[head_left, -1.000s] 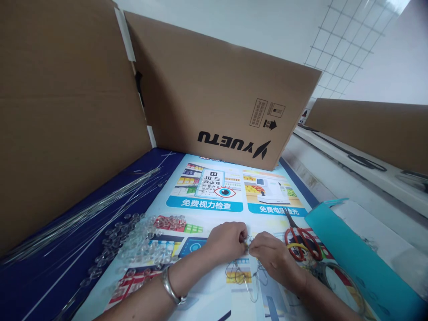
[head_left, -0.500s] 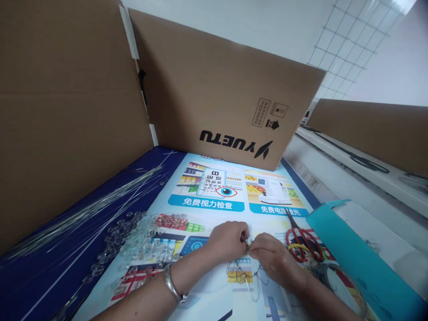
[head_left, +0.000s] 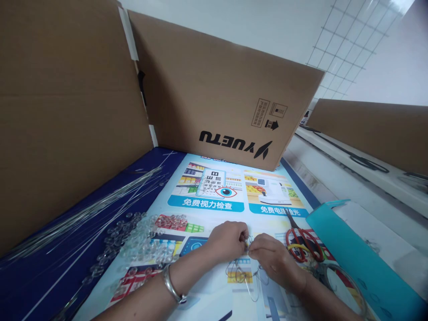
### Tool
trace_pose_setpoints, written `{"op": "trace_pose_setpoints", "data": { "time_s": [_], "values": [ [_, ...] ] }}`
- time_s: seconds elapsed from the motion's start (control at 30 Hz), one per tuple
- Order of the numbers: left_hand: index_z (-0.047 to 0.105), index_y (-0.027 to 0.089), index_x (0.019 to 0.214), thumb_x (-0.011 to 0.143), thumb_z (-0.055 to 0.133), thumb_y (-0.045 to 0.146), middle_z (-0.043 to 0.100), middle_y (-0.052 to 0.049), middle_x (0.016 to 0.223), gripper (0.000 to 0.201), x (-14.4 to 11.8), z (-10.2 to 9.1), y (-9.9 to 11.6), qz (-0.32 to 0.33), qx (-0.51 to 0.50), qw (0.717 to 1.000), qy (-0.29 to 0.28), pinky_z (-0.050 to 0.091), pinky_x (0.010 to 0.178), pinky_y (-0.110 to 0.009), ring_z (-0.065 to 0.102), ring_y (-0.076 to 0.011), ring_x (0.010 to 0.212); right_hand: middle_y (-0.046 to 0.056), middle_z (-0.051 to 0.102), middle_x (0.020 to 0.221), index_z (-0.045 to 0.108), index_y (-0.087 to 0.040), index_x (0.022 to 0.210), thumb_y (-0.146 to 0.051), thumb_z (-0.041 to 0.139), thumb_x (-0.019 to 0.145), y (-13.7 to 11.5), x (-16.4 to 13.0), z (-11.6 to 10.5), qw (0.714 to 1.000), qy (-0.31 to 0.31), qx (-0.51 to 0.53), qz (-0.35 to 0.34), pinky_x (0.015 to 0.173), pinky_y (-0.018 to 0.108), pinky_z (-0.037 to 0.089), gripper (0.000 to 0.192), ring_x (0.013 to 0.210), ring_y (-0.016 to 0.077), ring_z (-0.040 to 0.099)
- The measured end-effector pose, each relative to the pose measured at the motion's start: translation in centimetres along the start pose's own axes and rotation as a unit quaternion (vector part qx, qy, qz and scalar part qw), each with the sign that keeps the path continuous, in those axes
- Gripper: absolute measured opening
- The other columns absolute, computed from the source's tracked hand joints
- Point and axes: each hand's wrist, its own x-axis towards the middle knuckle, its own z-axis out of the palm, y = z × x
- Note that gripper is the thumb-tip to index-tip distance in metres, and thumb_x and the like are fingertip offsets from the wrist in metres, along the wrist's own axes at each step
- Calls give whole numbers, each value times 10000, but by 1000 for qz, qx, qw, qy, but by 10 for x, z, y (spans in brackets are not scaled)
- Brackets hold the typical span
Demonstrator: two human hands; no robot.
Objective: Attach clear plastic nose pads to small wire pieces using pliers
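Far to my left a bundle of thin clear rods (head_left: 83, 214) lies slantwise across the dark blue table (head_left: 40, 276), right below the tall cardboard wall (head_left: 67, 111). Next to the rods, a heap of small clear glass beads (head_left: 140, 240) spreads from the blue surface onto the printed poster (head_left: 207, 196) that covers the middle of the table.

My left hand (head_left: 227, 240), with a silver bangle (head_left: 172, 285) on its wrist, is pinched shut on a tiny piece where thin wire (head_left: 242, 274) gathers; the fingertips meet those of my right hand (head_left: 270, 258), which is also pinched closed on the same spot. The wire is fine, pale and looped, and it trails from between my fingers down onto the poster just under my hands. What exactly sits between the fingertips is too small and too covered to make out.

Just right of my right hand lie red-handled scissors (head_left: 302, 243), blades pointing away from me, and beside them a teal folder (head_left: 354, 258) that runs off the bottom edge. Near my right wrist a larger wire ring (head_left: 337, 276) is partly hidden by my forearm.
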Motion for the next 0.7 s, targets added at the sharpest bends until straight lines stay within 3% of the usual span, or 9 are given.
{"op": "trace_pose_setpoints", "data": {
  "time_s": [0.7],
  "values": [
    [530, 274, 845, 647, 508, 185, 656, 53, 749, 218, 0, 2, -2, 8, 1, 1000, 15, 326, 505, -222, 589, -162, 686, 71, 604, 872, 589, -164, 892, -58, 403, 855, -7, 1, -2, 998, -26, -56, 20, 699, 311, 450, 217, 823, 172, 513]
  ]
}}
